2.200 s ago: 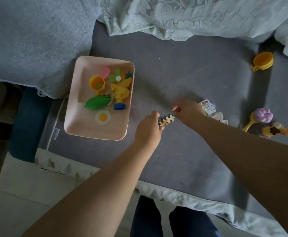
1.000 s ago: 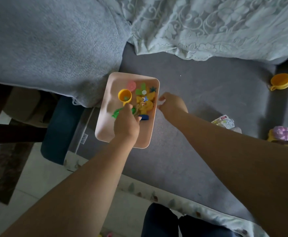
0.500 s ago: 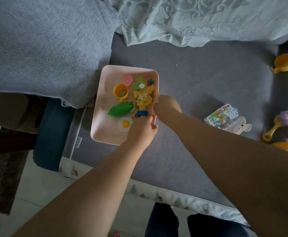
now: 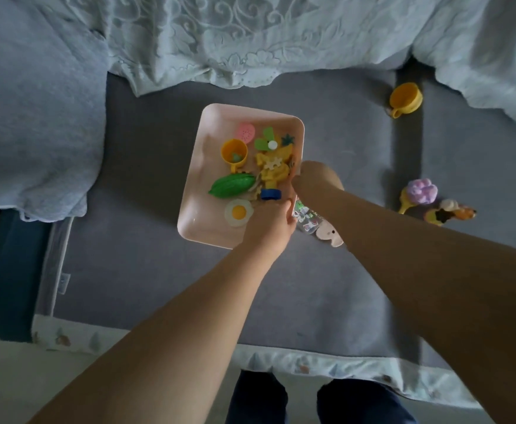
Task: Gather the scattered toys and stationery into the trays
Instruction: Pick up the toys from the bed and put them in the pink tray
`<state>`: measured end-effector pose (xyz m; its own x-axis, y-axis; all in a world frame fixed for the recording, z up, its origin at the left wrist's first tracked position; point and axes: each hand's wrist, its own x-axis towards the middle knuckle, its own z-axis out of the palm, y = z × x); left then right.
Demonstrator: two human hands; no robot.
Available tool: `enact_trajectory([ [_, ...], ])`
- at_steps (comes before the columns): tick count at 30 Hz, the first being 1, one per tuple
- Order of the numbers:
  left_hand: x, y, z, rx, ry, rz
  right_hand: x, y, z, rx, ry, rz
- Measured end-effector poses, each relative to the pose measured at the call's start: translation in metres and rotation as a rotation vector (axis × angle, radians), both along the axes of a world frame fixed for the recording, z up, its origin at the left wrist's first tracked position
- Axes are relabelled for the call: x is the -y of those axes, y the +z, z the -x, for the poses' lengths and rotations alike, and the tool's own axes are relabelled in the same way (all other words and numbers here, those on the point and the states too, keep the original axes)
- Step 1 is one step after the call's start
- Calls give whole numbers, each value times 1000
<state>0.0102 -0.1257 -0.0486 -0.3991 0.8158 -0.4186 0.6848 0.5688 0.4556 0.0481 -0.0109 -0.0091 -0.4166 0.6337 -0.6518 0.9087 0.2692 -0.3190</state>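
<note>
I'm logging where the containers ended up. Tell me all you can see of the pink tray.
The pink tray is a shallow, rounded-corner rectangle, plastic by its look, lying flat on the grey bedcover. Small toys fill its right half. Both hands meet its right rim: the left hand near the lower corner, the right hand midway.

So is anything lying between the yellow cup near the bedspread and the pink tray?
Nothing visible does. The yellow cup sits alone on the grey sheet, and only bare sheet lies between it and the pink tray rim.
</note>
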Motion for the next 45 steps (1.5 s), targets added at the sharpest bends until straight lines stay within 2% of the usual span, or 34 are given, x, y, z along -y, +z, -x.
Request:
enact_trajectory([
  [5, -13, 1, -17, -143, 48, 11, -27, -14, -29, -139, -99, 62],
  [9, -51, 12, -21, -293, 165, -62, -74, -22, -52, -166, -118, -32],
  [12, -94, 14, -28, -331, 138, -125, -118, -28, -74, -167, -142, -104],
  [17, -150, -4, -49, -318, 0, -117, -175, -37, -107, -141, -56, -376],
  [22, -170, -24, -70, -228, 81, -44, -209, -52, -117, -68, 218, -454],
  [24, -165, -26, -73, -222, 100, -23, -212, -59, -120, -16, 275, -438],
  [29, -133, -28, -71, -247, 122, 64, -207, -73, -124, 51, 182, -301],
  [34, -106, -37, -65, -306, 102, 190, -179, -67, -118, -42, 24, -245],
  [38, -102, -33, -66, -223, 146, 247, -146, -59, -117, -108, 51, -245],
  [43, -104, -32, -68, -239, 114, 309, -114, -53, -123, -165, 32, -208],
  [45, -103, -33, -70, -294, 76, 274, -105, -51, -123, -181, 0, -192],
])
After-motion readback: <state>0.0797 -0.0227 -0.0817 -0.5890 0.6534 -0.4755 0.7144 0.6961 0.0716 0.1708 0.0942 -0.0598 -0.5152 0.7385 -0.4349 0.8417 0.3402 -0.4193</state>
